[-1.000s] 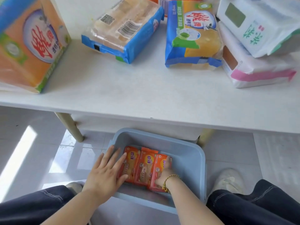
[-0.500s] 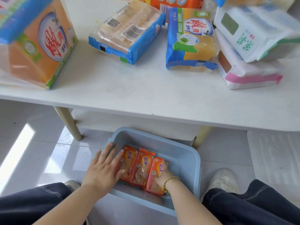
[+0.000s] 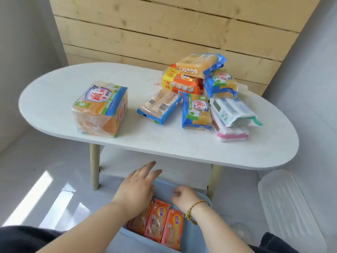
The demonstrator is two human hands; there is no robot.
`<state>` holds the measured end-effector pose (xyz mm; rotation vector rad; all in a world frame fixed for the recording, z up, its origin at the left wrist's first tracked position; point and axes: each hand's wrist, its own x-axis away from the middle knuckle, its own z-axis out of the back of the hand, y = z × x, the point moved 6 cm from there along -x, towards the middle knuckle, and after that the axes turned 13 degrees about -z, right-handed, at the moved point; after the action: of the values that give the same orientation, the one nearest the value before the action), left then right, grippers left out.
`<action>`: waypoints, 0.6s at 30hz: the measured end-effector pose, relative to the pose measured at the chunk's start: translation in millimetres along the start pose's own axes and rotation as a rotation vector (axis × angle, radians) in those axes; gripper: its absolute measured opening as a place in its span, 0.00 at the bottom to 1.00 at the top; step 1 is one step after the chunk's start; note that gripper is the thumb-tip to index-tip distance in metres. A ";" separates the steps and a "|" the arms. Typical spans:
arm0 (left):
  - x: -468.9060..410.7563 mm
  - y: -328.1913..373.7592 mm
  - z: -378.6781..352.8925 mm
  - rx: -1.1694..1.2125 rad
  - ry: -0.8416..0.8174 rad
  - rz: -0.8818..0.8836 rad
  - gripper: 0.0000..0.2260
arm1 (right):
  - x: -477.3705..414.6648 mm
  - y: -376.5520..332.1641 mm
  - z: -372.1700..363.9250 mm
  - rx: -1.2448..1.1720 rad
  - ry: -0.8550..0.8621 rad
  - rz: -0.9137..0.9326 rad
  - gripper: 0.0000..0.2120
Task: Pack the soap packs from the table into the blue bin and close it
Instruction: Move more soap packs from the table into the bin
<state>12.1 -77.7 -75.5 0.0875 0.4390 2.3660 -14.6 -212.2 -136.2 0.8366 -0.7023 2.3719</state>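
Note:
The blue bin (image 3: 165, 187) stands on the floor under the table's near edge, with three orange soap packs (image 3: 160, 223) lying side by side in it. My left hand (image 3: 138, 189) hovers above the bin's far left part, fingers spread, holding nothing. My right hand (image 3: 184, 198), with a braided bracelet on the wrist, is over the bin's right side, fingers loosely curled and empty. On the white oval table (image 3: 54, 106) lie a big orange soap pack (image 3: 100, 109) at the left and a pile of several soap packs (image 3: 200, 94) at the right.
A clear ribbed lid (image 3: 290, 209) lies on the floor at the right of the bin. Wooden table legs (image 3: 94, 167) stand beside the bin. A plank wall (image 3: 164, 30) backs the table. My knees in dark trousers frame the bottom corners.
Both hands have lifted off the orange packs in the bin and risen above it. The view has tilted up, showing the whole table and wall.

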 end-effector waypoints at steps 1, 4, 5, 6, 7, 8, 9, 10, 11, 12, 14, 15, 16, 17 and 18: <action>0.0 10.2 22.0 -0.010 0.087 -0.074 0.21 | 11.8 -10.3 10.4 -0.011 0.023 0.038 0.19; 11.3 39.7 86.6 -0.074 0.264 -0.292 0.14 | 55.0 -37.5 38.1 -0.027 0.015 0.178 0.10; 16.0 42.3 98.5 -0.101 0.310 -0.334 0.14 | 68.6 -44.6 46.1 -0.046 -0.013 0.227 0.06; 19.2 42.4 107.4 -0.130 0.342 -0.345 0.14 | 83.8 -51.8 55.3 -0.094 -0.052 0.268 0.02; 21.7 40.6 114.7 -0.174 0.380 -0.327 0.14 | 95.4 -58.7 66.0 -0.169 -0.081 0.302 0.02; 24.1 37.9 121.3 -0.230 0.424 -0.297 0.12 | 104.7 -66.7 79.0 -0.253 -0.082 0.331 0.05; 24.0 33.2 121.8 -0.279 0.442 -0.259 0.11 | 109.8 -74.8 93.3 -0.341 -0.055 0.352 0.08; 21.6 29.0 120.3 -0.307 0.422 -0.207 0.15 | 113.7 -83.4 108.3 -0.435 -0.005 0.365 0.08; 18.6 23.6 115.7 -0.325 0.361 -0.165 0.22 | 112.7 -91.6 122.7 -0.513 0.061 0.361 0.05; 17.0 18.2 111.5 -0.344 0.310 -0.122 0.26 | 110.2 -101.2 135.3 -0.577 0.128 0.348 0.04; 15.7 10.5 104.2 -0.388 0.247 -0.083 0.30 | 100.0 -119.9 152.3 -0.579 0.261 0.306 0.14; 15.1 9.0 101.1 -0.401 0.222 -0.086 0.31 | 94.3 -128.2 157.6 -0.516 0.328 0.281 0.18; 15.2 6.3 98.5 -0.401 0.206 -0.092 0.32 | 87.4 -138.1 160.3 -0.458 0.378 0.260 0.20; 15.4 4.5 97.8 -0.409 0.203 -0.101 0.33 | 80.2 -147.8 161.3 -0.420 0.404 0.247 0.23; 15.6 3.4 98.4 -0.413 0.206 -0.105 0.34 | 72.3 -156.7 161.7 -0.389 0.429 0.228 0.25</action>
<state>16.4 -41.2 17.2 -0.3634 0.0415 2.3202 99.6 -176.3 67.7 0.0815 -1.0658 2.3758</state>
